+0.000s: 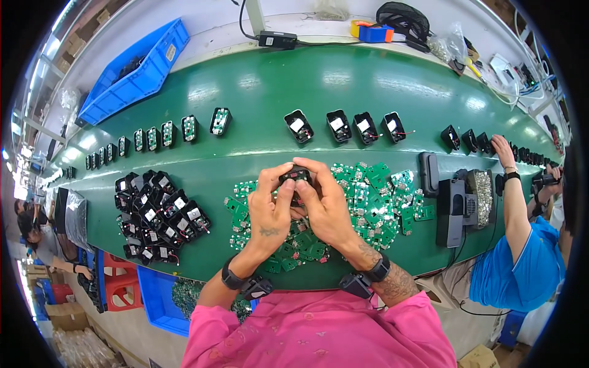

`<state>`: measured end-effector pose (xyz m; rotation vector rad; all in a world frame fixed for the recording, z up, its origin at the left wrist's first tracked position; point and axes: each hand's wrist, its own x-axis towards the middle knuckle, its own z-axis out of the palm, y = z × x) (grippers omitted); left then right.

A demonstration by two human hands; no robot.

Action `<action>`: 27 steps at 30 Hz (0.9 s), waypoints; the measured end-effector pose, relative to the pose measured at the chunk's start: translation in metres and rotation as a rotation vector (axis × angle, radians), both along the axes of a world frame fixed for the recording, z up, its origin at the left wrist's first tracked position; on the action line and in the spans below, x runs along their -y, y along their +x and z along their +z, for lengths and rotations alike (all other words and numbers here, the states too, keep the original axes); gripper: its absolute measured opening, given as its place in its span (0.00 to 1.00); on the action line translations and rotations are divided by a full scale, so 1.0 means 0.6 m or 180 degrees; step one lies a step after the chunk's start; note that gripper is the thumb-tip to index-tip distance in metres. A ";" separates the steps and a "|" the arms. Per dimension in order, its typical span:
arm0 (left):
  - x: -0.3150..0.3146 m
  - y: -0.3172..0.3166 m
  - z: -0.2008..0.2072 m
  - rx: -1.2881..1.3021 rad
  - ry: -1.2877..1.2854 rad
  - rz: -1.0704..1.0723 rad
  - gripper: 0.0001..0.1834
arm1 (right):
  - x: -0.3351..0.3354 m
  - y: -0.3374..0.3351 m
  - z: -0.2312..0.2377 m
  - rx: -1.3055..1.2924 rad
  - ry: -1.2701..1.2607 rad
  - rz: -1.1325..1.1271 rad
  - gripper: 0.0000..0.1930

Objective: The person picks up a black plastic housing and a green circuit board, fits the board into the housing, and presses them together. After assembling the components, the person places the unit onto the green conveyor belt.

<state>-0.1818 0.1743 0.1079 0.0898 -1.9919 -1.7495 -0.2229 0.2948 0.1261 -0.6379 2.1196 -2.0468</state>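
Both my hands are closed round one small black plastic housing (296, 174) in front of me. My left hand (270, 202) grips its left side and my right hand (323, 202) its right side, with both thumbs on the near face. Much of the housing is hidden by my fingers. Beneath and around my hands lies a spread pile of green circuit boards (368, 205). On the left is a heap of black housings (156, 214), several with white labels and thin wires.
Rows of black housings (338, 126) and housings with green boards (189, 128) line the green table (257, 86). A blue bin (138, 70) stands far left. A screw feeder (452, 211) is at right, near a co-worker's hand (504, 152). Another blue bin (161, 300) sits below the table edge.
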 end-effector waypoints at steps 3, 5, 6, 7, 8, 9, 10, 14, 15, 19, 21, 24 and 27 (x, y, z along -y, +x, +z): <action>0.002 -0.005 0.041 0.0320 0.0178 -0.0085 0.14 | -0.001 -0.004 0.018 0.0396 0.0139 0.0095 0.18; -0.001 -0.007 0.049 0.0288 0.0194 -0.0077 0.14 | 0.000 -0.003 0.031 0.0385 -0.0019 0.0084 0.18; -0.002 -0.006 0.049 0.0136 0.0035 -0.0016 0.14 | -0.002 -0.002 0.039 0.0351 0.0016 0.0093 0.18; -0.002 -0.005 0.051 -0.0016 -0.0124 0.0048 0.14 | -0.003 -0.001 0.044 0.0318 0.0051 0.0103 0.19; -0.006 -0.002 0.054 -0.0039 -0.0151 0.0043 0.14 | -0.007 -0.001 0.042 0.0294 0.0024 0.0100 0.19; -0.015 0.006 0.055 -0.0325 -0.0298 0.0049 0.14 | -0.014 -0.001 0.034 -0.0363 -0.0057 0.0033 0.21; -0.020 0.009 0.058 -0.0610 -0.0442 0.0055 0.15 | -0.021 -0.004 0.031 -0.1018 -0.0136 -0.0037 0.23; -0.021 0.004 0.081 -0.1826 -0.1607 -0.0001 0.22 | -0.055 -0.002 0.070 -0.2061 -0.0315 0.0154 0.30; -0.024 0.010 0.087 -0.1833 -0.1613 -0.0006 0.22 | -0.062 -0.002 0.069 -0.2067 -0.0320 0.0148 0.30; -0.038 0.010 0.097 -0.2042 -0.1776 -0.0064 0.19 | -0.073 0.003 0.069 -0.2327 -0.0392 0.0146 0.29; -0.046 0.019 0.100 -0.1133 -0.1660 0.0286 0.15 | -0.069 0.012 0.071 -0.1685 0.0039 -0.0204 0.27; -0.015 0.010 0.118 0.0523 0.1005 -0.0774 0.13 | -0.075 0.003 0.099 0.0157 -0.0094 0.0425 0.24; 0.023 -0.026 0.102 0.1414 0.2714 -0.1153 0.12 | -0.098 -0.004 0.088 0.0445 -0.0499 0.0437 0.24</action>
